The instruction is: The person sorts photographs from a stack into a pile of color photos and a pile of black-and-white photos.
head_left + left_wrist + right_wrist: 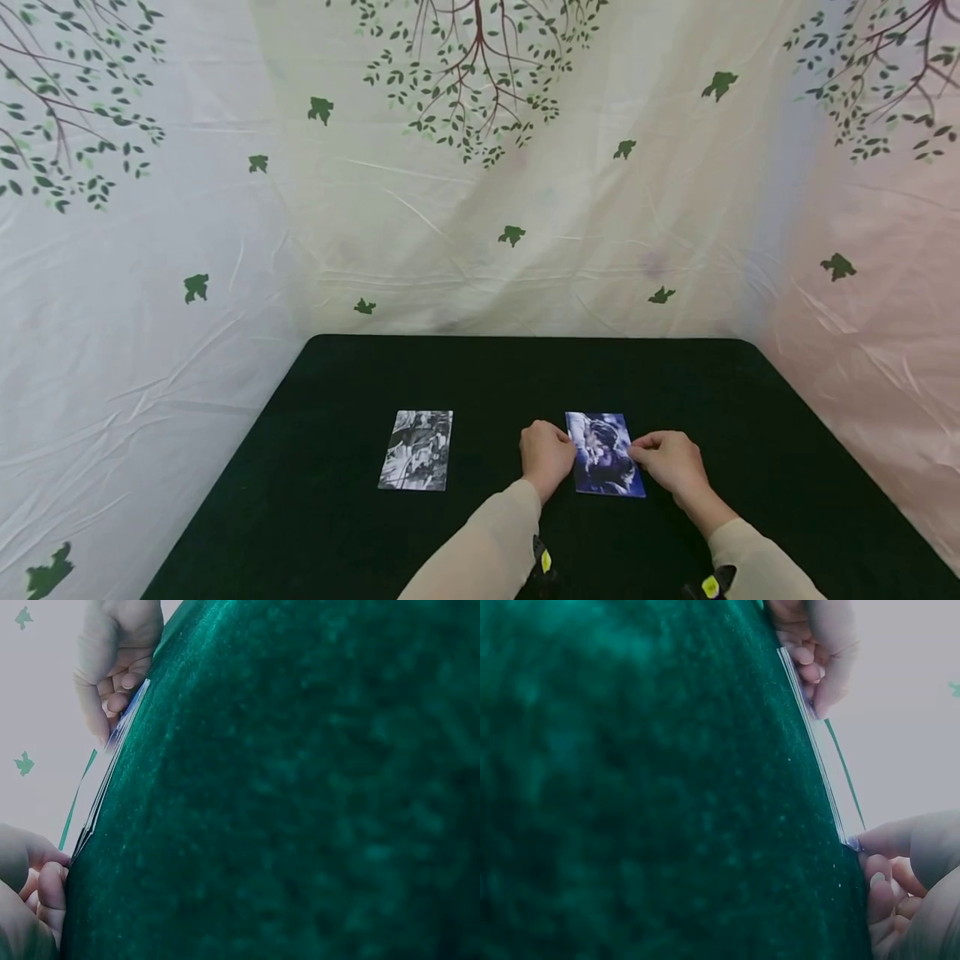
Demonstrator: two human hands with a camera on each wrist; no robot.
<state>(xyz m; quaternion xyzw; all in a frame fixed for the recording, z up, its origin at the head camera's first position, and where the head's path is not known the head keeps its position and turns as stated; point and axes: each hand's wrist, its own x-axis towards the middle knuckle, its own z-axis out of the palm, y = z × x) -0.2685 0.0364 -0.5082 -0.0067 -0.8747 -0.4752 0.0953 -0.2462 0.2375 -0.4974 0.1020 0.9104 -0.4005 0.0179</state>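
A small stack of picture cards [604, 454], blue-and-white on top, lies right of the middle of the dark green table. My left hand [547, 456] pinches its left edge with curled fingers. On the opposite side, my right hand [671, 461] grips the right edge between thumb and fingers. Several thin layers of the stack [817, 761] show edge-on in the right wrist view, and its side also appears in the left wrist view, close to the cloth. A black-and-white picture card [416, 450] lies by itself to the left, untouched.
Dark green cloth [315, 533] covers the table, whose far edge has rounded corners. Pale curtains [450, 250] printed with branches and green leaves hang behind it and along both sides.
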